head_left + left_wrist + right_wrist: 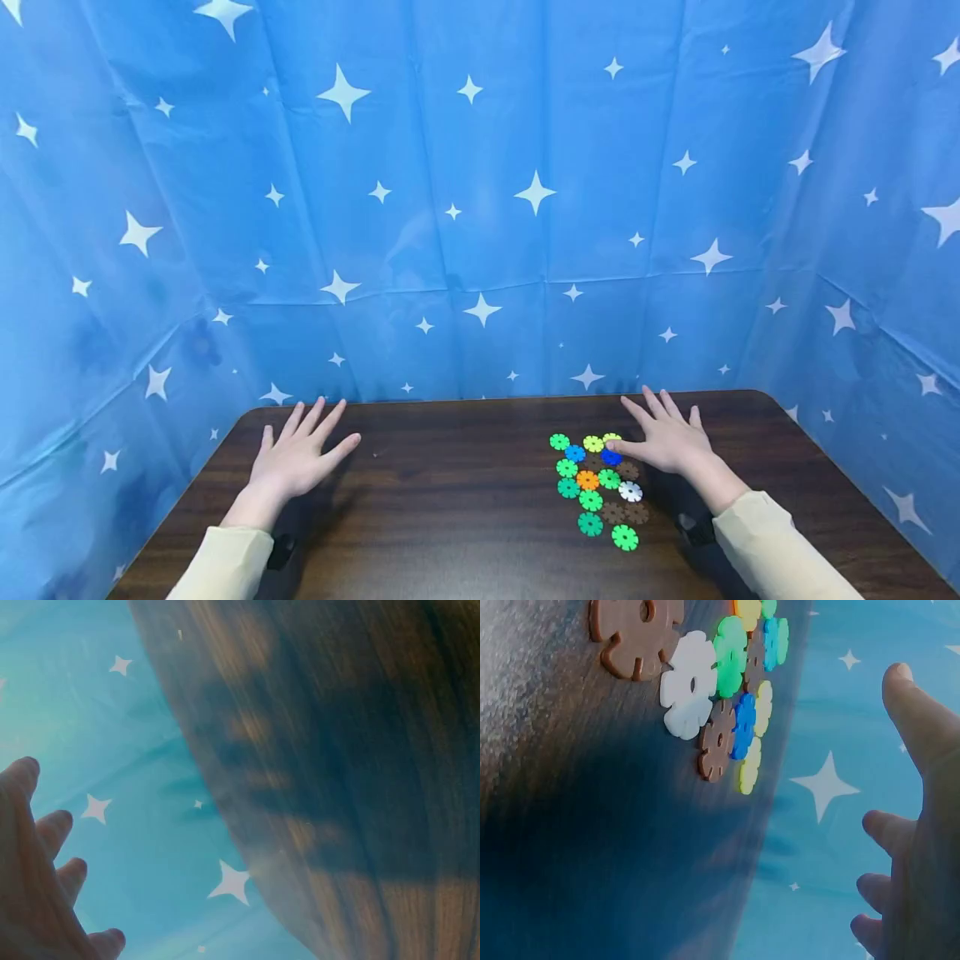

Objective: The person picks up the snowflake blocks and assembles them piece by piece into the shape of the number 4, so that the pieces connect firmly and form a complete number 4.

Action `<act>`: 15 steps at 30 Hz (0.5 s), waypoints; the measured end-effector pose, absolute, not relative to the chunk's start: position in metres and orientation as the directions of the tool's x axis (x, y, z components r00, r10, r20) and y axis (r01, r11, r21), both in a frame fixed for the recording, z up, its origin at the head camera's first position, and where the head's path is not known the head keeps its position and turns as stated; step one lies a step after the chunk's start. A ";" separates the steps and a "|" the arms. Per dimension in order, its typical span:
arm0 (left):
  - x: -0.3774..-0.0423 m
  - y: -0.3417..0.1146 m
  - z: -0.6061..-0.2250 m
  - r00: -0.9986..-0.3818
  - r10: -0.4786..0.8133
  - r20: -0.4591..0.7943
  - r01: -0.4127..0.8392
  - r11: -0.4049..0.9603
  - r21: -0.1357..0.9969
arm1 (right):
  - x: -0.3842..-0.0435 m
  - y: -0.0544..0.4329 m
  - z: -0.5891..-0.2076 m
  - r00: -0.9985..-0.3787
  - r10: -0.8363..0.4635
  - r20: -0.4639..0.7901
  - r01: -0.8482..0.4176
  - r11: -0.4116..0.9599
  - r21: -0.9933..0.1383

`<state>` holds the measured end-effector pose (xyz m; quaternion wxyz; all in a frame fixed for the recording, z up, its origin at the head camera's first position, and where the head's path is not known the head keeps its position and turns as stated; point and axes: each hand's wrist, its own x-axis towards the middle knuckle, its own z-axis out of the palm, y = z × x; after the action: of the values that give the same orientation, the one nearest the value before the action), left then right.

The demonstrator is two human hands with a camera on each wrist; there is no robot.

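Note:
Several flat notched plastic discs, like snowflake building pieces, lie in a loose patch on the right half of the table. Among them are an orange disc (588,480), a white disc (690,686), a dark blue disc (743,726) and brown discs (718,741), with green and yellow ones around. My right hand (670,440) is spread, palm down, at the patch's right side; its thumb overlaps a yellow disc in the head view. Far to the left, my left hand (294,462) is spread over bare wood, holding nothing. Both hands cast shadows on the tabletop.
The dark wood-grain table (450,500) has rounded back corners. A blue curtain (480,233) with white stars hangs behind it and along both sides. Pale sleeves (228,562) cover the forearms, and a dark wrist device (696,529) shows beside the right cuff.

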<state>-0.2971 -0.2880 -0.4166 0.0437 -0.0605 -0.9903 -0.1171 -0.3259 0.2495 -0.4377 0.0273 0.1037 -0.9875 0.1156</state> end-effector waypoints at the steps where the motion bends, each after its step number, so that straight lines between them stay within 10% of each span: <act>1: -0.297 -0.288 -0.416 -0.988 0.110 0.106 0.132 0.965 0.226 | -0.325 0.249 -0.437 -0.976 -0.201 0.080 -0.214 0.952 -0.221; 15: -0.281 -0.203 -0.419 -0.878 0.352 0.325 0.463 0.796 0.390 | -0.300 0.224 -0.434 -0.929 -0.365 0.065 -0.365 0.868 -0.338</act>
<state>-0.2808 -0.2028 -0.4186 0.1186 -0.2167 -0.9401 -0.2348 -0.3000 0.2243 -0.4338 -0.0006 0.1888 -0.9664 0.1746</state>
